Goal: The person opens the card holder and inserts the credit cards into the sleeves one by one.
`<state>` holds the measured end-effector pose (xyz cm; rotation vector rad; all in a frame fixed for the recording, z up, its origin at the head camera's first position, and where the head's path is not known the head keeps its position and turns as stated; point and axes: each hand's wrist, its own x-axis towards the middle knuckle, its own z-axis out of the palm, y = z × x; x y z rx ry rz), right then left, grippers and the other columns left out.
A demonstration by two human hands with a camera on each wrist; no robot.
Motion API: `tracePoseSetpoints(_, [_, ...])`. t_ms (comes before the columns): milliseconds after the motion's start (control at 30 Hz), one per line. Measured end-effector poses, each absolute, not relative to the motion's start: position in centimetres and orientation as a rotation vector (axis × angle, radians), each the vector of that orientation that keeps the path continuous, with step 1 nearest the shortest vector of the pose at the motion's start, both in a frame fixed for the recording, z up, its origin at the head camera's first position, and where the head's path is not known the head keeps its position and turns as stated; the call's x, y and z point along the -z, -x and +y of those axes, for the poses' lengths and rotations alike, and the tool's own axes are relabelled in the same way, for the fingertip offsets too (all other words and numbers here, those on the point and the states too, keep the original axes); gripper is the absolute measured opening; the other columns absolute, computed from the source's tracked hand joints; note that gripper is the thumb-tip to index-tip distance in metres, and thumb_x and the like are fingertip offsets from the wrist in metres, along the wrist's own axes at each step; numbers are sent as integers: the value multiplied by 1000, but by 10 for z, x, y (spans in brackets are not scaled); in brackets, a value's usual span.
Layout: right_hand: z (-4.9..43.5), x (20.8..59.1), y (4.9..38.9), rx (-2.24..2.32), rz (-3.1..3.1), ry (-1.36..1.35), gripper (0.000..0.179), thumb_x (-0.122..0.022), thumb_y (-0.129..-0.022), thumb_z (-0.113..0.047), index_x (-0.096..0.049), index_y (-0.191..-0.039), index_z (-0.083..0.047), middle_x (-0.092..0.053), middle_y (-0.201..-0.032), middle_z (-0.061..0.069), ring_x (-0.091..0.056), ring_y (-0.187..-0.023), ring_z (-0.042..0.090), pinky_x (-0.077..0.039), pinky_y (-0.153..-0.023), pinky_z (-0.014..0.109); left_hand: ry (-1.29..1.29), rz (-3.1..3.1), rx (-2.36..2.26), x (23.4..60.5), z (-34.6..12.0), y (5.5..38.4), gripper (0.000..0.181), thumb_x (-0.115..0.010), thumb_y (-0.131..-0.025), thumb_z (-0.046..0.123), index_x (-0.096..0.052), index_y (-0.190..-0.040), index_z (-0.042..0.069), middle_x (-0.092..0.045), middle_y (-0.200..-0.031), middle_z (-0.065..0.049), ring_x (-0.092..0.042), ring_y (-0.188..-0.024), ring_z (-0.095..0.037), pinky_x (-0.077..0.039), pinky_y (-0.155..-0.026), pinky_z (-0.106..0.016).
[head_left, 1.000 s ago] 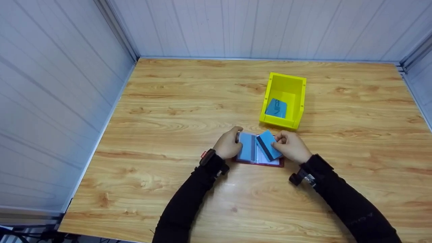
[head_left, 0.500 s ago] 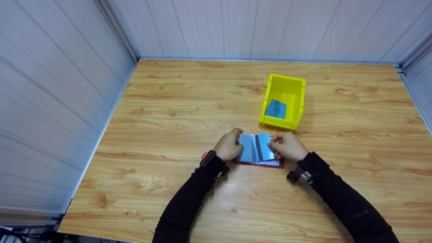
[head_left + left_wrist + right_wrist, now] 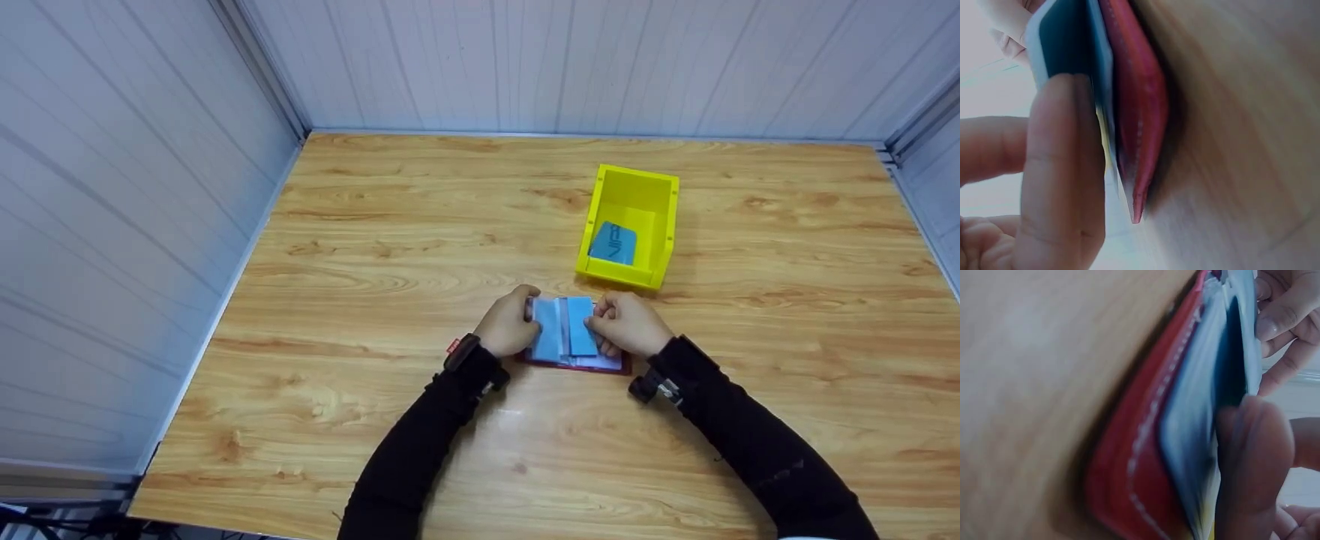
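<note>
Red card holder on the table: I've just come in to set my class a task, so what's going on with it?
A person is handling the open red card holder on a wood-grain table. Their left hand holds its left side, while the right hand pinches a light blue card over the right half. Whether that card is inside a sleeve is unclear. Beyond them, a blue VIP card lies in a yellow bin.

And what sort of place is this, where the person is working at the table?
Probably an enclosed work booth, perhaps set up for recording: pale panelled walls stand at the back and both sides of a wood-patterned table, and the person has wrist-worn cameras.
</note>
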<state>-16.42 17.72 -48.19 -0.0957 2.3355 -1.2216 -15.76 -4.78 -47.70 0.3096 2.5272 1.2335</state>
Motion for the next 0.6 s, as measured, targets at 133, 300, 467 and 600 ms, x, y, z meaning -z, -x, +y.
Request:
tracePoseSetpoints(133, [176, 483, 163, 1227, 2351, 123, 17, -61, -94, -17, -57, -93, -1, -64, -61, 1, -61, -48, 10, -54, -47, 25, -324, 2534, -1236, 479, -48, 159, 53, -57, -85, -2, -48, -137, -2, -44, -78, 4, -43, -68, -12, -36, -63, -22])
tracePoseSetpoints(300, [176, 484, 163, 1253, 2338, 183, 15, -59, -95, -13, -55, -92, 2, -64, -60, 2, -61, -47, 9, -53, -46, 24, -309, 2494, -1284, 479, -47, 158, 53, -58, -86, -3, -47, -137, -2, -43, -78, 4, -44, -67, -11, -39, -62, -20])
tracePoseSetpoints(467, [176, 486, 163, 1291, 2297, 207, 13, -52, -98, -8, -54, -94, 5, -65, -62, 3, -61, -48, 9, -54, -47, 23, -297, 2445, -1341, 478, -48, 157, 53, -57, -86, -4, -45, -138, -3, -43, -79, 3, -46, -65, -10, -41, -59, -19])
tracePoseSetpoints(600, [178, 487, 163, 1334, 2229, 182, 14, -50, -99, -7, -53, -97, 7, -65, -64, 3, -61, -50, 8, -54, -49, 22, -299, 2444, -1342, 479, -49, 157, 53, -56, -87, -4, -45, -139, -3, -43, -78, 3, -46, -62, -10, -40, -58, -19])
